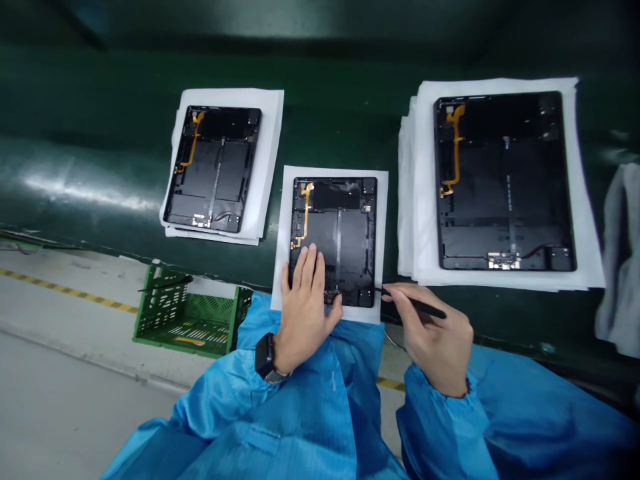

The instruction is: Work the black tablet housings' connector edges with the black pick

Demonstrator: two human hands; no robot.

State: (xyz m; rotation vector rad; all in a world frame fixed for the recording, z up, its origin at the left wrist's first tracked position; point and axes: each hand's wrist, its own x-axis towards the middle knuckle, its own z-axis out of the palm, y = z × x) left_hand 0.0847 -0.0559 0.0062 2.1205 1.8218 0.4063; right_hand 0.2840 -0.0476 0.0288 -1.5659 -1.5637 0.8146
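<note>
An opened black tablet chassis (345,227) with an orange flex cable lies on a white sheet (383,200) in front of me. My left hand (305,307) rests flat on its lower left part, fingers stretched out and together. My right hand (433,333) pinches a thin black stick tool (415,305), whose tip points at the chassis's lower right corner. Both arms wear blue sleeves, and a dark watch (265,357) sits on the left wrist.
Two more opened tablet chassis lie on stacked white sheets, one at back left (215,167) and a larger one at right (505,180), all on a dark green belt (100,167). A green plastic crate (185,313) stands on the floor below left. Grey cloth (620,253) hangs at the far right.
</note>
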